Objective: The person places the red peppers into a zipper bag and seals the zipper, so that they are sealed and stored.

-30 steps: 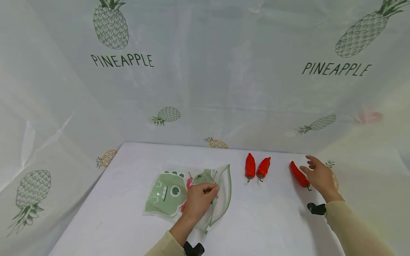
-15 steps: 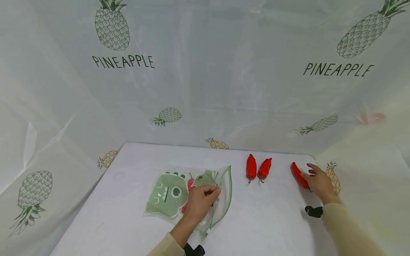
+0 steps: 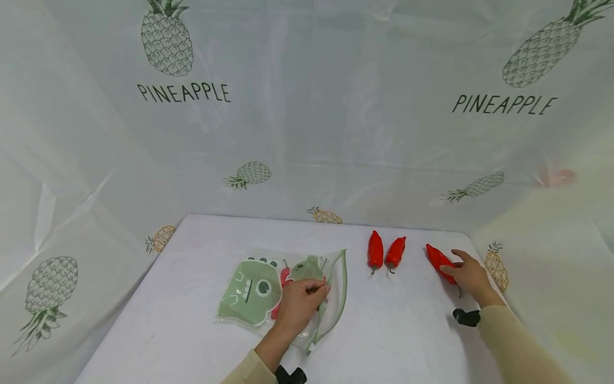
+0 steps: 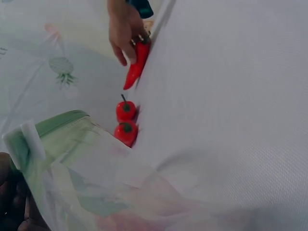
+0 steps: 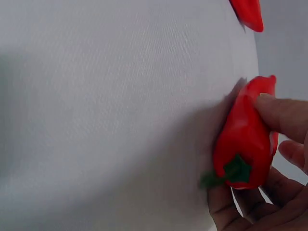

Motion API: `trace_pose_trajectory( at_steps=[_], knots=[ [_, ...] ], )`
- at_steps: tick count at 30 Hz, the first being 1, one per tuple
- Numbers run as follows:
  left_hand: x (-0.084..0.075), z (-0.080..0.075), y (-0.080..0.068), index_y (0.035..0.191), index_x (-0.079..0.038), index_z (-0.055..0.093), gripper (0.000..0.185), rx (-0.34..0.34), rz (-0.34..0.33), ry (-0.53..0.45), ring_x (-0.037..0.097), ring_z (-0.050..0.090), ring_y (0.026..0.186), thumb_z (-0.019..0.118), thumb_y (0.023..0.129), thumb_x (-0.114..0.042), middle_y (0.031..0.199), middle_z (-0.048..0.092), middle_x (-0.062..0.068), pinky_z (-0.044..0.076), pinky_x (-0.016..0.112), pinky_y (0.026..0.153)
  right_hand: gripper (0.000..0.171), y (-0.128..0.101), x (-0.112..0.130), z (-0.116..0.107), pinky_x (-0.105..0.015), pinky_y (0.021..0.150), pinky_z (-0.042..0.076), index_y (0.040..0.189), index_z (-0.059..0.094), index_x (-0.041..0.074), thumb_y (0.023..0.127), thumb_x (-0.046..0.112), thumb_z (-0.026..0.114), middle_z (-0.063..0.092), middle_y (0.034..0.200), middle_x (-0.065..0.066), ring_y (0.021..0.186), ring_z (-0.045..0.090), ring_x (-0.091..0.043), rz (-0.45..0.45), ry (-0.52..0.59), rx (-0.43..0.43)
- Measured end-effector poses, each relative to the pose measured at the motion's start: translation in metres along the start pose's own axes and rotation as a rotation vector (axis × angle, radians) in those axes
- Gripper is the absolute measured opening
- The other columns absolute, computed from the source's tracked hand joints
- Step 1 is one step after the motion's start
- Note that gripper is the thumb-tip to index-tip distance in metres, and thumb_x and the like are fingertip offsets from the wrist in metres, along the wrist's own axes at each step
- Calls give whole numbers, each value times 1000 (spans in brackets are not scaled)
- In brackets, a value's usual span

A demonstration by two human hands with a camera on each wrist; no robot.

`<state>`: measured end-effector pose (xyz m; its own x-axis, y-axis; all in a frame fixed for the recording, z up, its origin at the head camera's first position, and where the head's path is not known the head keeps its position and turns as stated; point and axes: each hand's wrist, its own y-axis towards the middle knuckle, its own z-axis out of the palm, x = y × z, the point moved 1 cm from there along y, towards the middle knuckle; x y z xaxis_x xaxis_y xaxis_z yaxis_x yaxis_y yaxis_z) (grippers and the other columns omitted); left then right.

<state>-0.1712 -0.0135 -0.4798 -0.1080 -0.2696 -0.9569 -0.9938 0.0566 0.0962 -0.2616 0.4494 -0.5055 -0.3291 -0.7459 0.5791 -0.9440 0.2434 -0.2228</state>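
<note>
My right hand (image 3: 472, 278) grips a red chili pepper (image 3: 436, 258) at the right side of the table; in the right wrist view the thumb lies on top of the pepper (image 5: 243, 137) and fingers curl beneath it. At the middle, my left hand (image 3: 299, 304) pinches the edge of a clear zip bag (image 3: 338, 304) with a green slider strip and a green monster print (image 3: 251, 292). Red items show through the bag, partly covered by the print and the hand. Two more red chili peppers, one (image 3: 375, 249) left of the other (image 3: 395, 253), lie between the bag and my right hand.
The white table (image 3: 384, 330) ends at a back edge against a pale curtain (image 3: 326, 133) printed with pineapples. A blurred red shape (image 3: 556, 177) shows on or behind the curtain at right.
My right hand has come down onto the right-hand pepper and taken hold of it. The pepper has shifted slightly left. My left hand and the bag stay in place.
</note>
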Motion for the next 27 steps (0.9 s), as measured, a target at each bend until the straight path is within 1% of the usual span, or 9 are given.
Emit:
trace_pose_trajectory(
  at_steps=[2,5,9,11,15,18,23,27],
  knots=[
    [0,0,0,103,-11,85,14,2,2,0,0,63,68,80,94,-21,81,78,-4,51,18,59,82,-3,3,1,-64,100,55,162,22,-6,102,29,65,39,148,-46,131,45,-60,-13,0,6],
    [0,0,-1,102,-11,85,14,-1,2,-1,1,63,67,80,94,-22,81,78,-4,51,18,58,82,-6,7,1,-59,94,59,162,22,-5,101,28,66,42,145,-44,128,47,-58,-30,5,7],
    [-1,0,-1,102,-12,85,14,-1,-5,-2,1,63,67,80,94,-22,81,77,-4,52,18,58,78,-10,11,2,-50,84,64,161,26,-4,101,26,66,45,143,-42,122,50,-54,-54,29,-16],
    [-2,0,-2,102,-12,85,14,1,-1,-3,1,64,68,80,95,-23,81,77,-4,52,18,59,74,-13,12,3,-48,82,64,159,30,-5,101,26,65,47,142,-41,122,52,-54,-80,36,-35],
    [-2,0,-2,103,-13,85,14,1,9,0,2,64,69,80,95,-23,82,77,-5,53,19,60,63,-21,14,5,-49,83,64,153,37,-6,103,24,61,49,143,-40,125,53,-54,-147,56,-61],
    [-2,0,-2,103,-13,86,14,-2,11,1,1,64,70,80,95,-23,82,77,-5,53,19,60,60,-27,18,6,-50,85,63,150,39,-7,103,23,61,50,144,-39,125,53,-54,-166,65,-78],
    [-2,-1,-3,102,-12,86,15,-13,33,-3,1,63,69,81,94,-23,83,78,-3,53,19,60,61,-37,27,4,-53,86,61,148,38,-9,103,25,62,50,143,-38,123,53,-53,-164,59,-108],
    [-3,0,-3,103,-11,85,16,-10,31,-16,1,64,69,81,93,-23,83,78,0,52,18,60,67,-43,32,4,-57,86,62,153,33,-8,104,28,63,50,143,-39,125,53,-56,-184,64,-140]
  ],
)
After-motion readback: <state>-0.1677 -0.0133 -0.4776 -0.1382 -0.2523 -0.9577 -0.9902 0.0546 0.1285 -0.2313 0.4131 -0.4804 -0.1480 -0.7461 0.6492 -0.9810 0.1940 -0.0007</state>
